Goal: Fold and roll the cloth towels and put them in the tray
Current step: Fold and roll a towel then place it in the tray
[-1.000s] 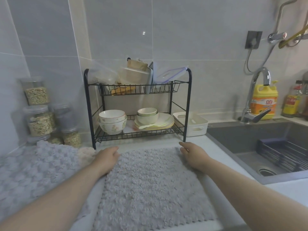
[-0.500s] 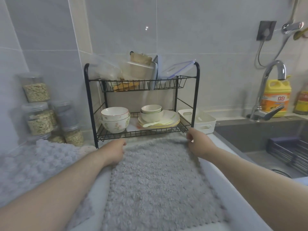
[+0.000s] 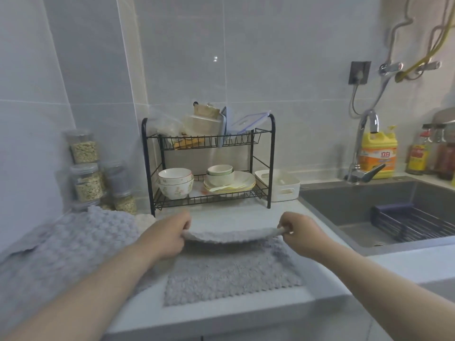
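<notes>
Pinching the far corners of the grey towel [image 3: 231,274], the left hand [image 3: 167,235] and right hand [image 3: 300,232] hold its far edge raised, sagging between them. The towel's near half lies flat on the white counter [image 3: 246,313]. Just left lies a second grey towel [image 3: 73,239], rumpled. Behind the hands stands a black wire rack [image 3: 211,198] with bowls [image 3: 175,179] and plates [image 3: 236,183] below and plastic boxes [image 3: 204,123] above. The white tray [image 3: 280,185] sits beside the rack's right leg. Grain-filled jars [image 3: 86,168] are stacked against the left wall. To the right a dark sink [image 3: 344,205] has a faucet [image 3: 364,143] and a yellow detergent bottle [image 3: 379,153], under grey wall tiles.
</notes>
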Motion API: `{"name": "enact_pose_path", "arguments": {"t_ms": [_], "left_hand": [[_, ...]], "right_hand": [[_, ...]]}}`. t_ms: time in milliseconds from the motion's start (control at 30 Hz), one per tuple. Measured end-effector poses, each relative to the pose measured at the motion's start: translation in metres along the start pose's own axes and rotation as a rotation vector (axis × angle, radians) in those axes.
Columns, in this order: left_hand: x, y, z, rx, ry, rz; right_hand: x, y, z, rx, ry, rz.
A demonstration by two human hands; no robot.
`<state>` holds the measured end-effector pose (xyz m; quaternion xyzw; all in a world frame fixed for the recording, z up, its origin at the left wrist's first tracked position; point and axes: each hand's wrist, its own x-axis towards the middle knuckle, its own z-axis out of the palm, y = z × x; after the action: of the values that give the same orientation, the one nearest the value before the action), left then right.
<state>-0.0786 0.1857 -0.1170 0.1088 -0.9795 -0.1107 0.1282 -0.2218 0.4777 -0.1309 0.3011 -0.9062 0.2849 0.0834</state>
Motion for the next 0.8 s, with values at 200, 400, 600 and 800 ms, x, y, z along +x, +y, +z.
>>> {"name": "enact_pose_path", "arguments": {"t_ms": [200,400,600,800], "left_hand": [[-0.06,0.006,0.029,0.084,-0.124,0.075],[-0.083,0.017,0.029,0.081,-0.182,0.071],[-0.097,0.027,0.038,0.295,-0.032,0.176],[-0.091,0.021,0.035,0.184,-0.117,0.084]], "right_hand": [[-0.059,0.008,0.003,-0.142,-0.157,-0.044],[-0.073,0.008,0.012,-0.248,-0.179,-0.183],[-0.072,0.007,0.011,-0.252,-0.208,-0.212],[-0.076,0.011,0.011,-0.243,-0.281,-0.256]]}}
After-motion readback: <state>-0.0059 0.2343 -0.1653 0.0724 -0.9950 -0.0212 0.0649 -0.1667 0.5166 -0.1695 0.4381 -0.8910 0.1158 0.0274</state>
